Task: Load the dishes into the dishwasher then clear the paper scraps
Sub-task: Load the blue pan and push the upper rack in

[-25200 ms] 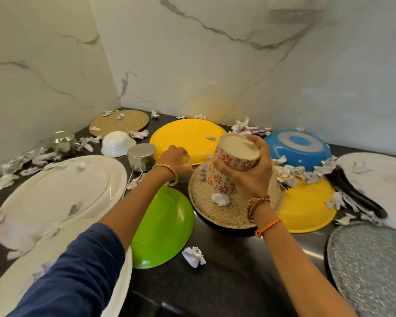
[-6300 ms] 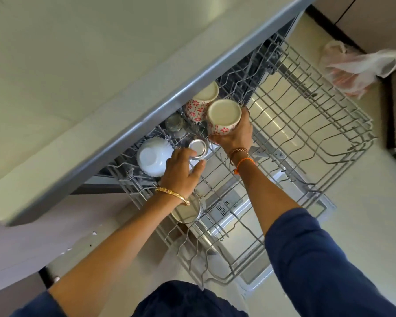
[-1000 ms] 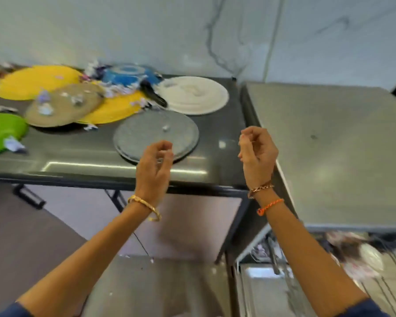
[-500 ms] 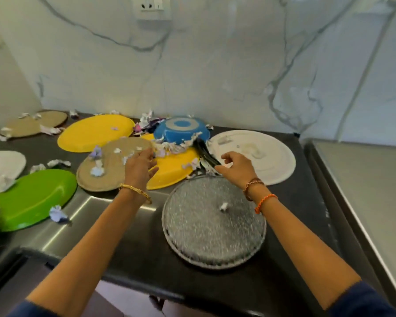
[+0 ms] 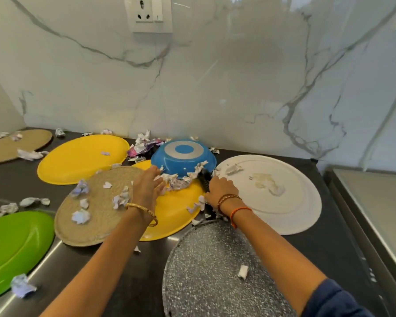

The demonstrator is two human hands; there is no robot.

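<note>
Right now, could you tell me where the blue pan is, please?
The blue pan lies upside down at the back centre of the counter, resting on a yellow plate, left of the white plate.

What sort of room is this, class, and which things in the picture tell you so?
Most likely a home kitchen. A dark countertop runs along a marble-look wall with a power socket, and it is crowded with dishes: a yellow plate, an upturned blue pan and a white platter.

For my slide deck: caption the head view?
Right hand grips the upturned blue pan's black handle; left hand reaches its rim.
</note>
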